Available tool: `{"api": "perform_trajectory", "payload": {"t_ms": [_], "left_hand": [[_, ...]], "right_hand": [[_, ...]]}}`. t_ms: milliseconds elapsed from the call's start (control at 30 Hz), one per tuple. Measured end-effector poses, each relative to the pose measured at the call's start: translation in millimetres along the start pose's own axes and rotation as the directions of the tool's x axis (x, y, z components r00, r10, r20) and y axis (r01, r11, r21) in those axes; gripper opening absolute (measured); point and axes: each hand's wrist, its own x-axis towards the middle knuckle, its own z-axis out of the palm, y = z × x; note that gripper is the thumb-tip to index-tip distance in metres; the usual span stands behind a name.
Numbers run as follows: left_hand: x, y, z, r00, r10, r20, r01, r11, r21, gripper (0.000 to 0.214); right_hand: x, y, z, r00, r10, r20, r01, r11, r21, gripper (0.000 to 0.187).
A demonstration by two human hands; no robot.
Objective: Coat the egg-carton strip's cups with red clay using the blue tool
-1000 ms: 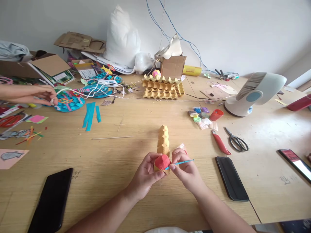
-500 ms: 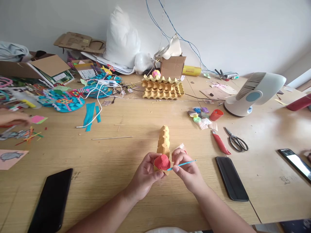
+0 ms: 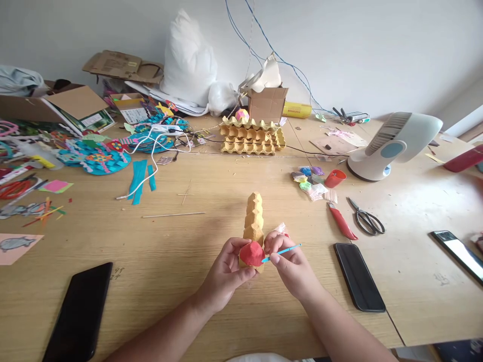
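A strip of yellow egg carton [image 3: 254,216] stretches away from me on the table, its nearest cup covered in red clay [image 3: 252,254]. My left hand [image 3: 222,274] grips that near end, thumb in front and fingers along the left side. Between the thumb and fingers of my right hand [image 3: 289,261] is a thin blue modelling tool [image 3: 283,252]. Its flat tip touches or nearly touches the right edge of the red clay. Behind my right hand a small clear packet [image 3: 281,229] with something red is partly hidden.
Black phones [image 3: 80,311] [image 3: 359,277] lie to either side. Scissors [image 3: 367,216], a red-handled cutter [image 3: 342,221], clay packets [image 3: 309,181] and a red cup [image 3: 335,178] are at right, near a white fan [image 3: 392,146]. Egg cartons [image 3: 252,138] stand at the back; paper crafts [image 3: 98,156] crowd the left.
The blue tool's tip has shifted slightly up and right along the clay's edge, with my right hand. Another person's hand at the far left has left the view.
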Motion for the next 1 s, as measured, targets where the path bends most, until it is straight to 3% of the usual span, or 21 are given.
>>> {"api": "perform_trajectory", "payload": {"t_ms": [233,567,733,867,1000], "left_hand": [[0.9,4.3,0.6,1.0,-0.003,0.013,0.003,1.0,-0.021,0.046],[-0.6,1.6,-1.5,0.997,0.01,0.077,-0.007,0.999,-0.035,0.043],[-1.0,0.2,-2.3,0.994,0.01,0.113,-0.007,1.0,-0.029,0.043],[-1.5,1.0,-1.2,0.995,0.003,0.102,-0.002,1.0,-0.016,0.043],[-1.4,1.8,-0.8,0.997,-0.012,0.075,0.012,1.0,-0.005,0.042]], "right_hand": [[3.1,-2.1,3.0,0.997,0.063,-0.045,-0.055,0.984,0.171,0.029],[1.4,0.4,0.1,0.995,0.084,-0.052,-0.084,0.996,0.007,0.027],[1.6,-4.0,0.3,0.998,0.028,-0.05,-0.032,0.996,-0.086,0.024],[1.5,-9.5,1.0,0.997,-0.041,-0.061,0.027,0.976,-0.217,0.027],[1.6,-8.5,1.3,0.996,-0.05,-0.072,0.031,0.971,-0.237,0.025]]}}
